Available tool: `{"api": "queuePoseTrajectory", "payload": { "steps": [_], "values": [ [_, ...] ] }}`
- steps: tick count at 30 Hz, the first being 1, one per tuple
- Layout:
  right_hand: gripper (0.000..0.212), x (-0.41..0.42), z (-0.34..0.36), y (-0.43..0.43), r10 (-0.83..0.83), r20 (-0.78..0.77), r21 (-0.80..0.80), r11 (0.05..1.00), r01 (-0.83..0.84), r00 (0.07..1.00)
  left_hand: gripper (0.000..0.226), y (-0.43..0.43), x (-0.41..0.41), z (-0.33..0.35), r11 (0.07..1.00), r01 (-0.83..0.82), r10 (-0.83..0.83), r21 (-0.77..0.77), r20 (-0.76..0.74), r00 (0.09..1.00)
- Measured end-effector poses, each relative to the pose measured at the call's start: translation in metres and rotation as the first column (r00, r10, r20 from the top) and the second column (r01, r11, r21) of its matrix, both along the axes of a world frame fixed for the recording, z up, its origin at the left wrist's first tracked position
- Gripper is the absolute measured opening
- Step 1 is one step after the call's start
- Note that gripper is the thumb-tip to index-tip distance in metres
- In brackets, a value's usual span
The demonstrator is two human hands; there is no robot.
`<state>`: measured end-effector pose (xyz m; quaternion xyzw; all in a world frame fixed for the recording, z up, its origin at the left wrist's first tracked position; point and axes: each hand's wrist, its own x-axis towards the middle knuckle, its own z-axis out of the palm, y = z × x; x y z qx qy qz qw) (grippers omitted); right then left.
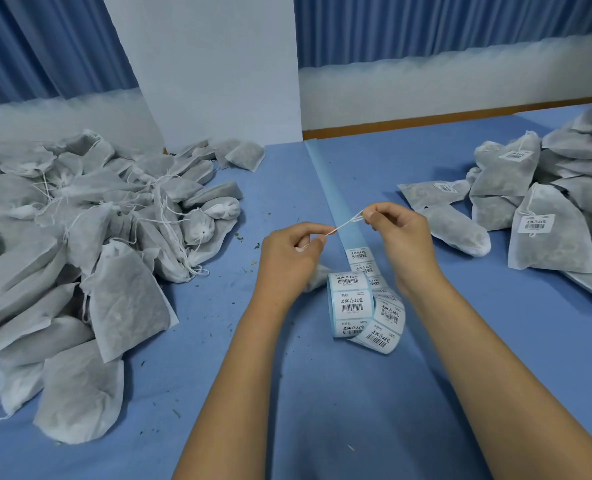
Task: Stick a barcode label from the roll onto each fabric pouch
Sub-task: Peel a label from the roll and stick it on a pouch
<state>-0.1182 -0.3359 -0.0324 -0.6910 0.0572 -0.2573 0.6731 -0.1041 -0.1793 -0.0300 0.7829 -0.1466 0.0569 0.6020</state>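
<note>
My left hand [289,252] and my right hand [396,230] hover over the middle of the blue table, each pinching one end of a thin white drawstring [345,224] stretched between them. A small white pouch [317,277] peeks out below my left hand, mostly hidden. Just in front of my wrists lies the barcode label roll [351,303], partly unrolled. Its empty backing strip [325,181] runs away toward the far edge. A heap of unlabelled grey fabric pouches [80,237] fills the left side. Labelled pouches [544,216] are stacked on the right.
The blue table cover [339,403] has small green crumbs scattered around the left heap. A white pillar [211,64] and blue curtains [426,22] stand behind the table. A wooden table edge [426,121] shows at the back right.
</note>
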Motion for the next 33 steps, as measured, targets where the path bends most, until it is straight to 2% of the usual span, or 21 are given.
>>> {"api": "queuePoseTrajectory", "payload": {
  "steps": [3,6,12,14,16,18,20,23,27,29,31,33],
  "values": [
    [0.019,-0.001,0.003,-0.003,-0.009,0.011,0.069,0.998,0.008,1.000,0.027,0.007,0.003,-0.003,0.996,-0.068,0.063,0.063,0.084,0.994],
    [0.020,-0.001,0.006,-0.006,-0.029,0.012,0.121,0.992,0.027,1.000,0.014,0.013,0.009,-0.004,0.987,-0.159,0.155,0.022,0.121,0.980],
    [0.021,-0.004,0.006,-0.003,-0.009,0.048,0.060,0.998,0.007,0.999,0.013,0.022,0.015,-0.005,0.960,-0.275,0.278,-0.057,0.056,0.959],
    [0.019,-0.005,0.008,-0.001,0.042,0.056,0.031,0.999,-0.044,0.998,0.008,0.021,0.016,-0.006,0.945,-0.320,0.322,-0.070,0.025,0.946],
    [0.016,-0.006,0.010,0.005,0.144,0.076,0.013,0.989,-0.146,0.987,0.015,0.019,0.015,-0.006,0.931,-0.338,0.337,-0.140,-0.028,0.941],
    [0.015,-0.006,0.012,0.013,0.255,0.112,0.004,0.966,-0.257,0.960,0.024,0.015,0.011,-0.003,0.911,-0.278,0.244,-0.306,-0.147,0.959],
    [0.014,-0.004,0.014,0.019,0.328,0.135,-0.044,0.945,-0.325,0.935,0.026,0.010,0.007,0.000,0.840,-0.178,0.057,-0.513,-0.242,0.969],
    [0.017,-0.001,0.013,0.020,0.344,0.106,-0.257,0.916,-0.308,0.933,0.029,0.007,0.008,0.003,0.700,-0.128,-0.119,-0.703,-0.292,0.949],
    [0.019,0.000,0.006,0.023,0.365,0.006,-0.413,0.849,-0.330,0.931,0.030,0.008,0.010,0.003,0.619,-0.161,-0.213,-0.769,-0.362,0.908],
    [0.015,0.001,0.003,0.023,0.369,-0.015,-0.437,0.834,-0.338,0.929,0.035,0.009,0.009,0.006,0.595,-0.141,-0.304,-0.791,-0.384,0.872],
    [0.014,0.001,0.002,0.022,0.357,0.005,-0.390,0.861,-0.327,0.934,0.040,0.008,0.008,0.008,0.633,-0.061,-0.329,-0.772,-0.338,0.882],
    [0.015,0.001,0.002,0.020,0.329,0.035,-0.351,0.888,-0.297,0.944,0.042,0.005,0.007,0.006,0.718,0.046,-0.288,-0.694,-0.237,0.928]
  ]
}}
